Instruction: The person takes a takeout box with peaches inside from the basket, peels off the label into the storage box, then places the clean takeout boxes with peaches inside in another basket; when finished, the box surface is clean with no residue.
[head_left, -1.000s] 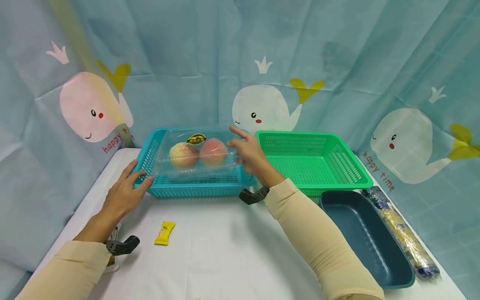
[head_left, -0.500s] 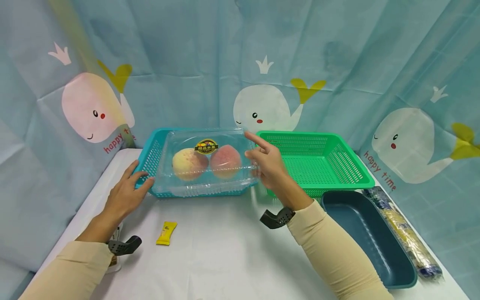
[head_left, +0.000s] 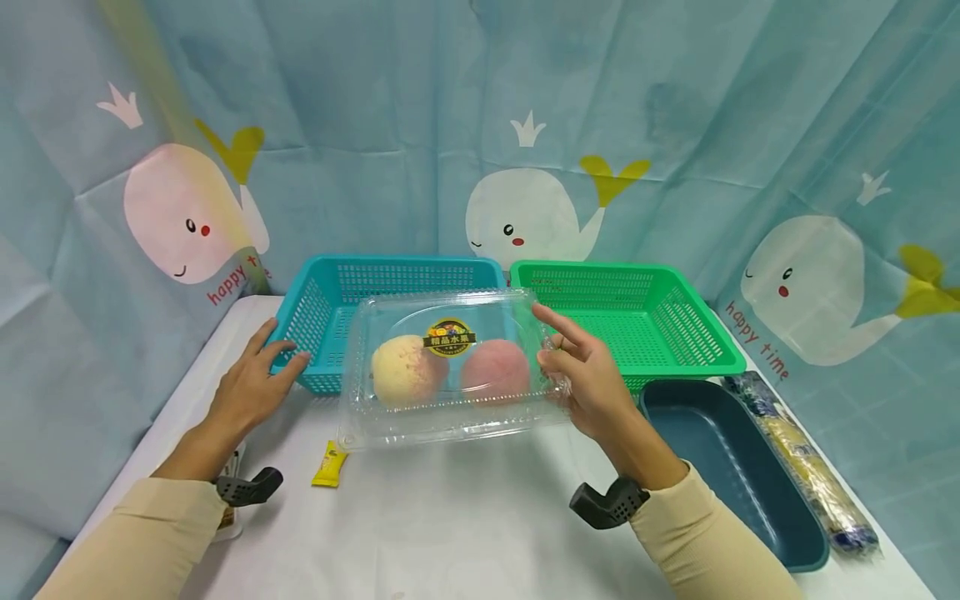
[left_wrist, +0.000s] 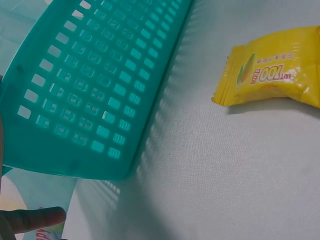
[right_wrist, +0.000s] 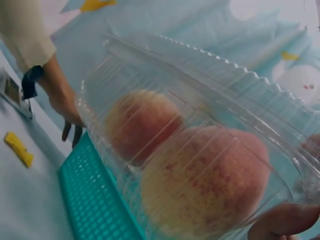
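Observation:
My right hand [head_left: 592,379] grips the right end of a clear plastic clamshell box [head_left: 450,429], its index finger lying along the edge. Two peaches show through the lid, a pale yellow one [head_left: 405,375] and a pink one [head_left: 495,371]; a black and gold label [head_left: 450,337] is stuck on top. In the head view the box overlaps the front of a blue plastic basket [head_left: 292,329]. My left hand [head_left: 251,387] touches that basket's front left corner with spread fingers. In the left wrist view, a straight finger [left_wrist: 40,218] shows beside the basket corner.
A green basket [head_left: 622,329] stands right of the blue one. Before it lies a dark blue tub [head_left: 735,467], with a long wrapped packet [head_left: 802,458] along its right side. A small yellow wrapped snack [head_left: 328,467] lies at front left. A white object [head_left: 231,525] is partly hidden by my left wrist.
My right hand has drawn the clamshell box of peaches from over the blue basket toward me and to the right. My left hand has stayed at the basket corner.

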